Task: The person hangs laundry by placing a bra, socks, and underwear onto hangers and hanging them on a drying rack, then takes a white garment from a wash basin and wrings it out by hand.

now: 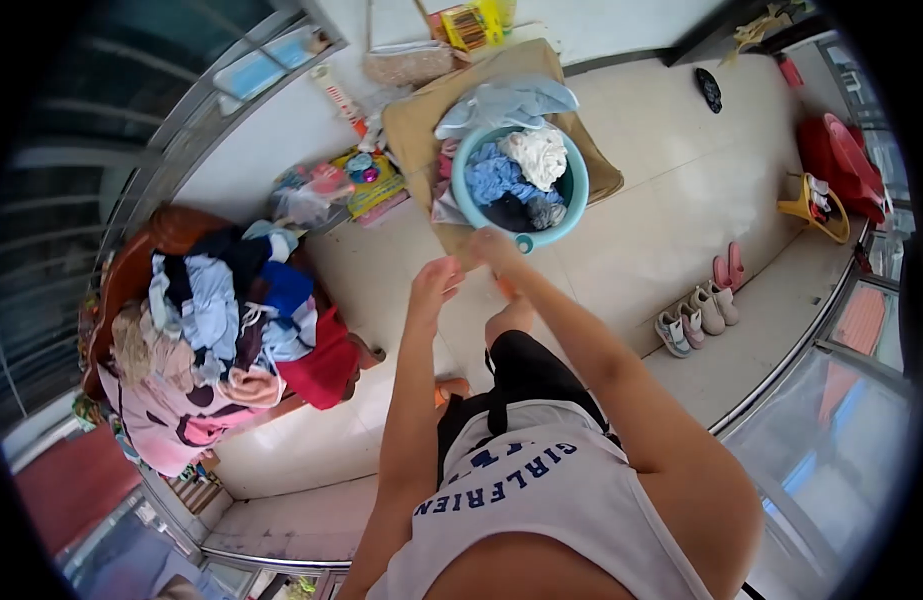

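Observation:
A light-blue plastic basin [578, 200] stands on a tan cloth-covered surface. It holds a white garment [535, 157], a blue garment [499, 174] and dark and grey cloth [546, 212]. My left hand [436, 283] is in front of my body, over the floor below the basin, its fingers partly extended and nothing visible in them. Closer to the basin's near rim is my right hand [494, 248]; its fingers are blurred and partly hidden behind the hand. The two hands are near each other, apart from the clothes.
On my left, a wooden chair [171, 225] bears a heap of clothes [211, 310]. Several shoes [696, 318] line the floor at right, near a yellow basket [806, 210]. A black slipper [708, 90] lies farther back. Bags and boxes [366, 185] sit by the wall.

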A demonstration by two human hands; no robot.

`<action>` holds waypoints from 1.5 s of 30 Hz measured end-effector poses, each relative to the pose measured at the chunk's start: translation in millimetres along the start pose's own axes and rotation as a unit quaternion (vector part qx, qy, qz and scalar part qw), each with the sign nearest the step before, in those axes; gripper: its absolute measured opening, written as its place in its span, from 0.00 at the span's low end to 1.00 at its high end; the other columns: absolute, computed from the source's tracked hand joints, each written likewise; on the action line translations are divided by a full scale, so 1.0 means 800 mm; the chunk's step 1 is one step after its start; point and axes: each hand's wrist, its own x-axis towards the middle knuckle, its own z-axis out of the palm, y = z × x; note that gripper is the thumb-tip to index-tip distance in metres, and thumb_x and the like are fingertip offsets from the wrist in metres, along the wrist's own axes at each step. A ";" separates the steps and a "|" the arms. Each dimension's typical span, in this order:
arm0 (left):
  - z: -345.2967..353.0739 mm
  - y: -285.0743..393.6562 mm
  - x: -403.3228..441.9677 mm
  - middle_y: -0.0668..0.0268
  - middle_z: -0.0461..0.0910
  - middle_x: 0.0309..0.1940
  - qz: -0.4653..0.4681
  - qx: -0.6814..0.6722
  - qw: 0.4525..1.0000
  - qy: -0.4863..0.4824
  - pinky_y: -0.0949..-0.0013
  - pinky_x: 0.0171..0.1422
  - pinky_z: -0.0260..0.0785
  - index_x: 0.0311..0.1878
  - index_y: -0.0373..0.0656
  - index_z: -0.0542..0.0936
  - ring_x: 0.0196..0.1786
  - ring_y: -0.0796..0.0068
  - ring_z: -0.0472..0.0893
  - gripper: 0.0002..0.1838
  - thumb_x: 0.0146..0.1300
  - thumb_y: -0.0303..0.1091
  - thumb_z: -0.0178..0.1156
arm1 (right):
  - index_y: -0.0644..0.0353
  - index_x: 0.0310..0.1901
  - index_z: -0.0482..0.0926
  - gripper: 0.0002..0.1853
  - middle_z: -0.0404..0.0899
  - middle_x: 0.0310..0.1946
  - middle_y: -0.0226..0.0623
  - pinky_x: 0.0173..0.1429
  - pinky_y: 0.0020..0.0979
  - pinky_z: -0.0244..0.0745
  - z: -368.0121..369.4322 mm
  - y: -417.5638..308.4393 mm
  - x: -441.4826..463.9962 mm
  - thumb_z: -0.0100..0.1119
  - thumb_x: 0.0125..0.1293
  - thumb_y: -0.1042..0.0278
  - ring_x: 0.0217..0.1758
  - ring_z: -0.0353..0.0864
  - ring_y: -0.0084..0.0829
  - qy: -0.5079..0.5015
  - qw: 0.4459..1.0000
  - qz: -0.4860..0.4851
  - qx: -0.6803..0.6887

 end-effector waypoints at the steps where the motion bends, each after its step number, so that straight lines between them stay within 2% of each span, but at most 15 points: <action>1: 0.026 0.004 0.023 0.65 0.77 0.47 -0.010 0.001 1.000 -0.002 0.72 0.50 0.66 0.50 0.45 0.73 0.48 0.75 0.76 0.17 0.63 0.45 0.52 | 0.53 0.35 0.79 0.15 0.81 0.30 0.39 0.44 0.38 0.74 -0.050 -0.015 0.005 0.63 0.47 0.55 0.37 0.81 0.40 0.117 0.981 0.018 -0.153; 4: 0.074 0.012 0.070 0.65 0.76 0.47 -0.032 -0.021 0.999 -0.027 0.72 0.51 0.66 0.50 0.44 0.73 0.48 0.75 0.76 0.17 0.63 0.45 0.53 | 0.54 0.37 0.78 0.14 0.79 0.36 0.45 0.47 0.40 0.73 -0.156 0.031 0.052 0.59 0.47 0.61 0.43 0.78 0.44 0.181 0.951 0.101 -0.227; 9: 0.082 0.004 0.094 0.63 0.76 0.45 -0.062 -0.033 0.996 0.055 0.71 0.51 0.66 0.49 0.43 0.73 0.47 0.73 0.76 0.18 0.62 0.45 0.54 | 0.55 0.48 0.71 0.23 0.72 0.51 0.44 0.52 0.41 0.71 -0.211 0.046 0.065 0.61 0.48 0.61 0.54 0.72 0.43 0.064 0.909 0.215 -0.350; 14: 0.059 -0.012 0.096 0.63 0.76 0.45 -0.111 -0.012 0.988 0.111 0.71 0.51 0.66 0.49 0.43 0.73 0.46 0.73 0.76 0.18 0.61 0.45 0.55 | 0.47 0.58 0.65 0.40 0.61 0.60 0.36 0.56 0.44 0.65 -0.170 0.083 0.052 0.71 0.39 0.63 0.63 0.61 0.38 0.036 0.853 -0.038 -0.519; 16: 0.058 -0.015 0.104 0.63 0.77 0.44 -0.135 0.003 0.981 0.137 0.71 0.51 0.66 0.48 0.43 0.73 0.45 0.74 0.76 0.18 0.61 0.45 0.55 | 0.48 0.57 0.65 0.38 0.64 0.56 0.38 0.55 0.43 0.66 -0.164 0.098 0.066 0.70 0.40 0.63 0.59 0.64 0.39 0.053 0.857 -0.054 -0.511; 19: 0.067 -0.022 0.119 0.64 0.77 0.44 -0.135 -0.003 0.983 0.127 0.71 0.51 0.66 0.48 0.43 0.73 0.45 0.74 0.76 0.17 0.61 0.44 0.54 | 0.51 0.58 0.64 0.37 0.64 0.55 0.39 0.55 0.43 0.66 -0.166 0.120 0.092 0.69 0.42 0.62 0.58 0.66 0.39 -0.077 0.849 0.060 -0.520; 22: 0.088 -0.030 0.140 0.64 0.77 0.43 -0.143 -0.021 0.985 0.098 0.71 0.50 0.66 0.47 0.43 0.73 0.45 0.74 0.76 0.16 0.61 0.44 0.54 | 0.53 0.58 0.62 0.38 0.65 0.54 0.41 0.53 0.42 0.67 -0.178 0.119 0.082 0.68 0.43 0.58 0.58 0.66 0.38 -0.050 0.845 0.047 -0.530; 24: 0.105 -0.033 0.158 0.64 0.77 0.43 -0.152 -0.023 0.984 0.089 0.71 0.50 0.66 0.47 0.43 0.73 0.45 0.75 0.76 0.16 0.61 0.44 0.53 | 0.53 0.58 0.62 0.39 0.65 0.53 0.41 0.55 0.45 0.65 -0.187 0.098 0.071 0.68 0.43 0.55 0.58 0.65 0.38 0.137 0.910 0.095 -0.380; 26: 0.122 -0.037 0.168 0.64 0.77 0.43 -0.165 -0.025 0.983 0.079 0.71 0.51 0.66 0.47 0.43 0.73 0.45 0.75 0.76 0.16 0.62 0.44 0.53 | 0.51 0.55 0.64 0.38 0.64 0.55 0.39 0.61 0.48 0.57 -0.186 0.087 0.064 0.70 0.41 0.54 0.59 0.64 0.39 0.136 0.914 0.142 -0.355; 28: 0.134 -0.042 0.174 0.65 0.77 0.43 -0.167 -0.031 0.984 0.060 0.71 0.51 0.65 0.47 0.44 0.73 0.44 0.76 0.76 0.16 0.62 0.44 0.53 | 0.49 0.56 0.63 0.39 0.65 0.53 0.38 0.64 0.48 0.53 -0.179 0.090 0.061 0.70 0.41 0.55 0.58 0.64 0.40 0.164 0.860 -0.019 -0.483; 32: 0.136 -0.053 0.170 0.65 0.77 0.42 -0.180 -0.017 0.982 0.060 0.71 0.51 0.65 0.47 0.44 0.73 0.44 0.76 0.76 0.16 0.62 0.44 0.52 | 0.48 0.52 0.66 0.33 0.67 0.49 0.37 0.63 0.46 0.54 -0.156 0.105 0.077 0.69 0.42 0.58 0.57 0.65 0.40 0.103 0.865 0.000 -0.492; 36: 0.130 -0.060 0.173 0.66 0.77 0.43 -0.192 0.004 0.980 0.051 0.71 0.50 0.66 0.49 0.45 0.72 0.45 0.76 0.76 0.17 0.61 0.45 0.53 | 0.52 0.38 0.71 0.18 0.70 0.42 0.38 0.51 0.42 0.65 -0.160 0.098 0.073 0.65 0.44 0.64 0.51 0.70 0.38 0.114 0.890 -0.031 -0.441; 38: 0.128 -0.064 0.182 0.64 0.76 0.43 -0.221 -0.029 0.972 0.076 0.68 0.51 0.66 0.49 0.46 0.71 0.46 0.74 0.76 0.19 0.60 0.47 0.56 | 0.56 0.38 0.70 0.18 0.77 0.35 0.40 0.42 0.41 0.70 -0.165 0.082 0.062 0.66 0.45 0.66 0.40 0.76 0.43 0.139 0.974 0.034 -0.175; 40: 0.151 -0.042 0.190 0.64 0.75 0.43 -0.268 -0.068 0.955 0.103 0.67 0.50 0.67 0.49 0.46 0.71 0.47 0.73 0.75 0.19 0.60 0.47 0.56 | 0.59 0.38 0.69 0.17 0.78 0.29 0.42 0.36 0.39 0.73 -0.163 0.057 0.043 0.64 0.48 0.66 0.31 0.78 0.43 0.167 0.977 -0.011 -0.129; 45: 0.143 -0.095 0.244 0.65 0.73 0.42 -0.277 -0.258 0.925 0.016 0.63 0.47 0.70 0.51 0.47 0.69 0.46 0.69 0.73 0.21 0.59 0.48 0.58 | 0.60 0.37 0.70 0.16 0.76 0.24 0.36 0.33 0.28 0.72 -0.150 -0.002 -0.007 0.64 0.49 0.64 0.27 0.78 0.28 0.010 0.996 -0.037 0.085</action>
